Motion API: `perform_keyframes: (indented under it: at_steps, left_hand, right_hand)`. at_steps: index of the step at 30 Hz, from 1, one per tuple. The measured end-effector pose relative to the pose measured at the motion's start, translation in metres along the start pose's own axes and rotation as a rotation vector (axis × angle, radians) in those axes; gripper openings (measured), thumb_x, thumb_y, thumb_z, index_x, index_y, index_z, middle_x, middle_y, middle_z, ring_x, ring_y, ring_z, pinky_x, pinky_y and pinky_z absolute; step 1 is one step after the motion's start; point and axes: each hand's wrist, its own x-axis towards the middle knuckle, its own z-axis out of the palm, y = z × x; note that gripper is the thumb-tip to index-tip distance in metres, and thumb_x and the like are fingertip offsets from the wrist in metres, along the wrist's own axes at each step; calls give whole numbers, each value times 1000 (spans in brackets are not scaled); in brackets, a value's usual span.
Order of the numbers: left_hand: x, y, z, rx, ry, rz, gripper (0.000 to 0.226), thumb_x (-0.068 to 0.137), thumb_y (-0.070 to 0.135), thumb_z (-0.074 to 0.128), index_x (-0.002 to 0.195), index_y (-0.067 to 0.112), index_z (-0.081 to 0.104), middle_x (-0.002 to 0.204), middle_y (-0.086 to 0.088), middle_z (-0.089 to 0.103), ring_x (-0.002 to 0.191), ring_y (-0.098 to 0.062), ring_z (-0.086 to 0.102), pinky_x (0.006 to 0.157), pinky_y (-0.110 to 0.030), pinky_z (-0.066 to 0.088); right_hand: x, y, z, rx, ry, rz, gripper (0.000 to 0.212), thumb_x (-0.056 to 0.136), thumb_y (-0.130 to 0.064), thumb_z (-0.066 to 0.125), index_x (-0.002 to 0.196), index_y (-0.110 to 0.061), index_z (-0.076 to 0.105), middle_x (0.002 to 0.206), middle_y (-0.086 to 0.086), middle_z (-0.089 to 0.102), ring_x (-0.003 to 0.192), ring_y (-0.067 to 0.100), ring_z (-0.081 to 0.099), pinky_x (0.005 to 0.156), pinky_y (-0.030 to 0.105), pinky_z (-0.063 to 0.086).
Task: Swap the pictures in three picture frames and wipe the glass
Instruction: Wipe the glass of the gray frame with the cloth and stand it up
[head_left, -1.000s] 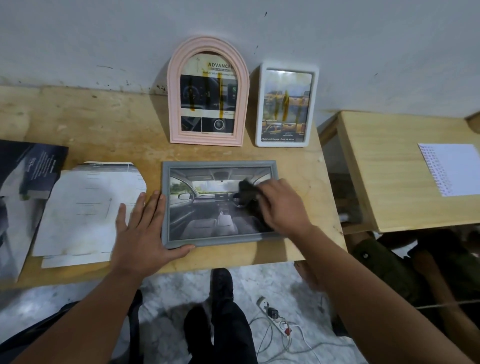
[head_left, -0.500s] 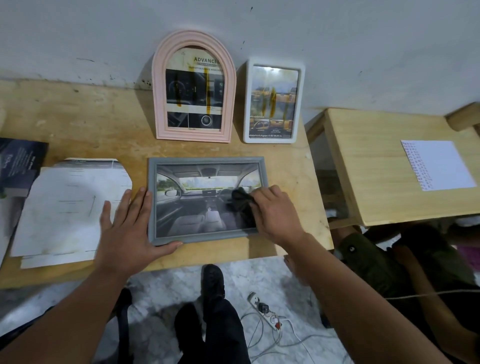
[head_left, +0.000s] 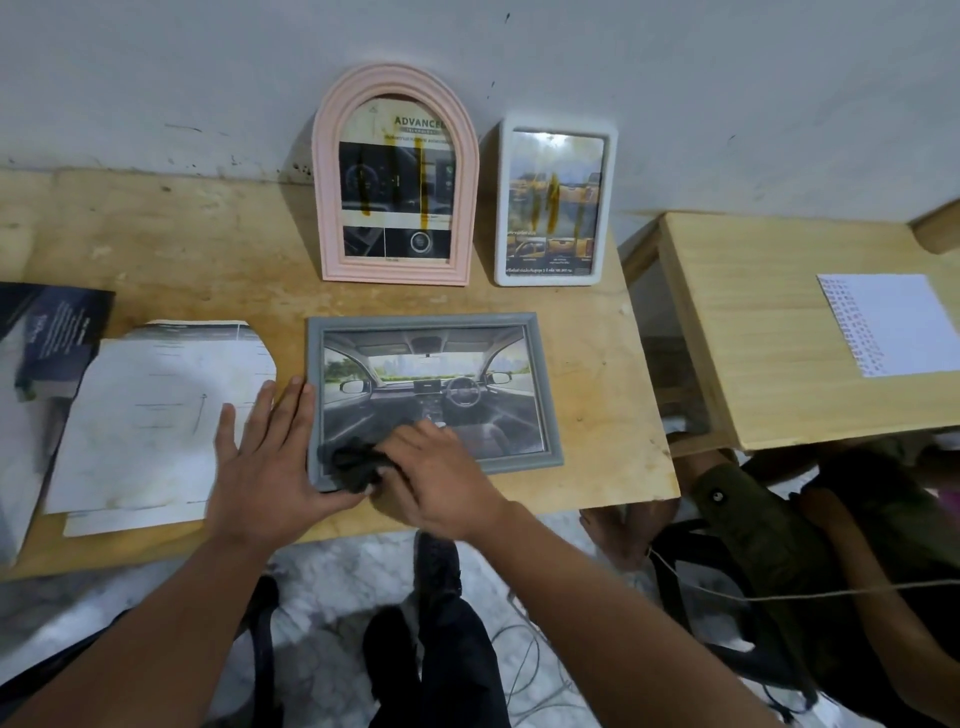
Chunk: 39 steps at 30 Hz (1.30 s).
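Observation:
A grey picture frame (head_left: 545, 384) with a car-interior photo lies flat on the wooden table (head_left: 197, 249). My right hand (head_left: 436, 473) holds a dark cloth (head_left: 353, 465) against the glass at the frame's near left corner. My left hand (head_left: 265, 457) lies flat with fingers spread, pressing the frame's left edge and the table beside it. Against the wall lean a pink arched frame (head_left: 395, 176) and a white rectangular frame (head_left: 556, 202), both with yellowish streaks on the glass.
A stack of white papers (head_left: 150, 415) lies left of the grey frame, with a dark booklet (head_left: 52, 332) further left. A second wooden table (head_left: 779, 332) with a printed sheet (head_left: 888, 322) stands to the right. Another person's arm (head_left: 753, 519) shows below it.
My right hand has dragged the cloth from the right middle of the glass down to the near left corner. My left hand has stayed at the frame's left edge.

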Motion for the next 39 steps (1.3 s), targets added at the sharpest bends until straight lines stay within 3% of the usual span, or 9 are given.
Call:
perform_keyframes:
  at_steps: [5,10,18,22,24,28,30,34,39]
  left_hand:
    - [0,2,-3,-4,-5,7,134,68,105,25,165,14,6,174,-1,5,161,-21,-4,126,-63,7]
    - [-1,-1,-3,-20,-17,13,134,69,105,26,165,13,8,174,-3,6,161,-23,-1,125,-64,7]
    - [-1,-4,1,-14,-6,25,134,68,103,31,165,12,11,174,-3,7,161,-25,3,124,-65,9]
    - [-2,-4,2,-22,3,34,133,69,102,32,164,11,14,174,-3,8,161,-25,6,124,-65,11]
    - [-1,-3,1,-20,-7,28,135,68,103,32,164,12,12,174,-3,6,161,-24,4,124,-65,11]
    - [-1,-3,0,-26,-22,24,135,68,104,32,164,12,12,174,-3,5,161,-24,3,124,-65,11]
    - [0,-3,0,-28,-30,25,135,68,104,33,164,12,12,174,-2,3,161,-24,2,124,-65,11]
    - [1,-3,0,-35,-27,17,134,68,103,34,165,13,11,174,-3,4,161,-24,1,124,-65,11]
    - [0,-3,1,-35,-17,26,134,69,102,37,164,11,14,174,-3,7,161,-25,4,123,-66,12]
  right_hand:
    - [-37,69,-64,-209,112,146,31,101,-32,46,126,-19,59,105,2,66,97,24,52,80,39,41]
    - [-76,79,-50,-387,32,190,28,102,-35,42,106,-18,63,106,0,63,92,25,50,77,42,38]
    - [-1,-3,16,-109,74,85,27,101,-33,45,105,-16,65,99,2,63,91,24,51,77,42,40]
    - [26,-5,-8,391,-45,231,24,103,-30,48,103,-15,67,88,5,70,82,23,62,74,42,52]
    - [26,20,-35,460,52,347,21,103,-32,50,104,-20,67,87,3,72,82,22,67,75,43,55]
    - [15,77,-85,250,403,559,16,103,-32,53,106,-26,68,78,-3,71,69,16,66,65,44,56]
    - [15,92,-82,79,443,605,19,103,-31,50,107,-25,66,75,-3,70,66,19,65,66,45,56]
    - [20,74,-38,-113,341,470,35,101,-28,48,132,-20,64,113,4,75,94,25,69,94,43,53]
    - [26,6,8,-4,153,76,37,101,-26,55,135,-14,63,129,8,70,110,27,66,99,41,50]
